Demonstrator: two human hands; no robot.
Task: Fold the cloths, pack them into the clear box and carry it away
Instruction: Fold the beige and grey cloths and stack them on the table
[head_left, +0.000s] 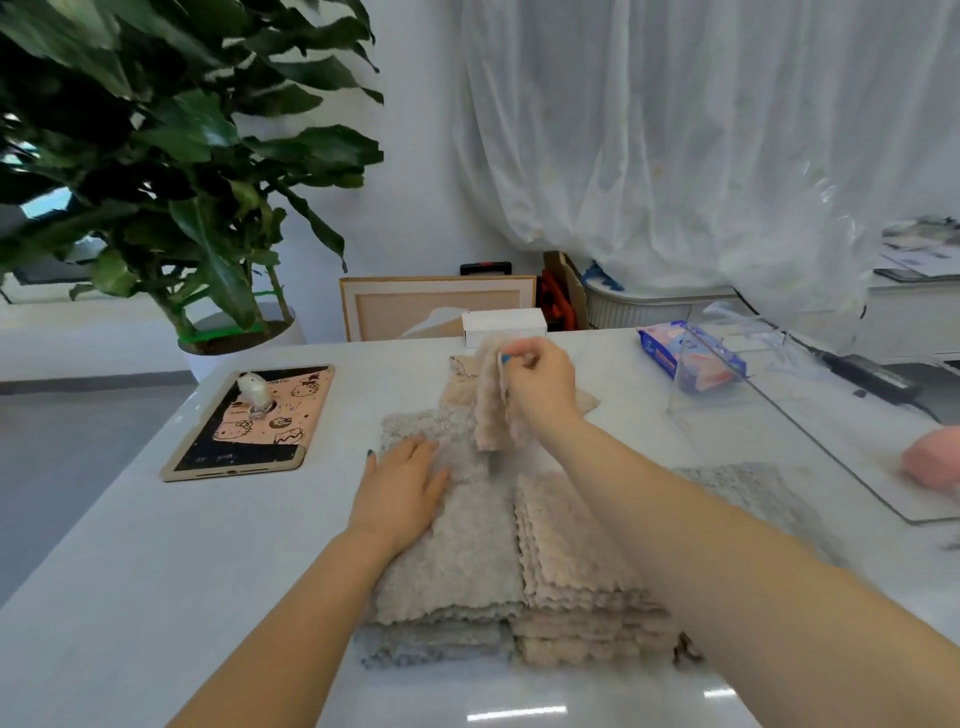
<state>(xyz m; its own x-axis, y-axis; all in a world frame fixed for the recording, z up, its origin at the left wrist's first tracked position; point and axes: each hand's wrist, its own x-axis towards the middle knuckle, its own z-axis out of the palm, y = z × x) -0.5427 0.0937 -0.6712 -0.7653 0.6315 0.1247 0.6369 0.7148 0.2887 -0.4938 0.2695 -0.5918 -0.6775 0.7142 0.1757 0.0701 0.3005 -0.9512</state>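
Several fluffy beige and grey cloths lie on the white table. A stack of folded beige cloths (576, 561) sits near me, under my right forearm. My left hand (402, 488) presses flat, fingers spread, on a beige-grey cloth (457, 551) spread over the pile. My right hand (537, 387) pinches the top edge of a beige cloth (493, 405) and holds it lifted, so it hangs down. The clear box (810, 415) stands at the right, and a grey cloth (748, 488) lies beside its near wall.
A tablet in a pink cartoon case (254, 421) lies at the left with a small white object on it. A blue wipes pack (685, 358) and a pink thing (932, 460) are at the right. A white box (504, 325) stands at the far edge. A potted plant (171, 182) stands beyond the table's left corner.
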